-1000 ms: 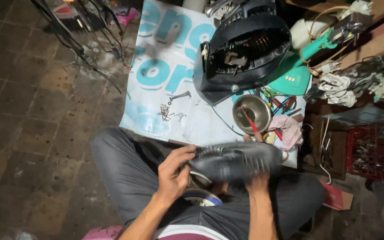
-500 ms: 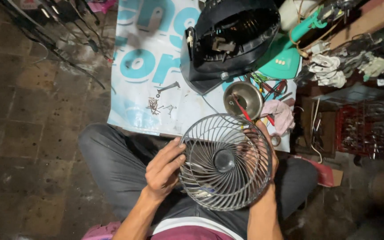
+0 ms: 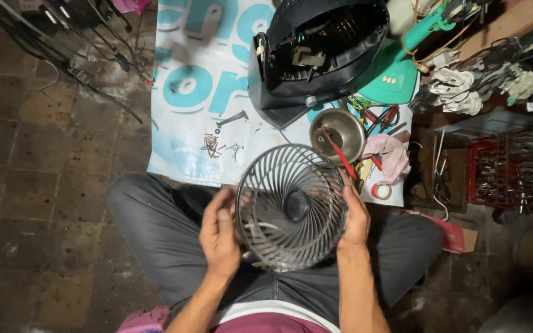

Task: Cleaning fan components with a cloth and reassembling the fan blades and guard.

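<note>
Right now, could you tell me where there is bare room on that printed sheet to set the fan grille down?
Both hands, left hand and right hand, hold the fan grille. The sheet is bare left of the screws. It is crowded right of them: black fan housing, metal bowl, pink cloth.

1. The round wire fan grille (image 3: 291,206) covers the person's lap behind it; through its spokes only dark cloth shows, too dim to make out.
2. The right hand (image 3: 356,219) sits mostly behind the grille's rim, so its fingers cannot be seen.
3. Beyond the left hand's fingers (image 3: 217,209), the small screws (image 3: 217,146) are too tiny to count.
4. The black fan housing (image 3: 316,52), far beyond the fingers, is cut off by the top edge.
5. Both forearms leave the bottom edge.
</note>
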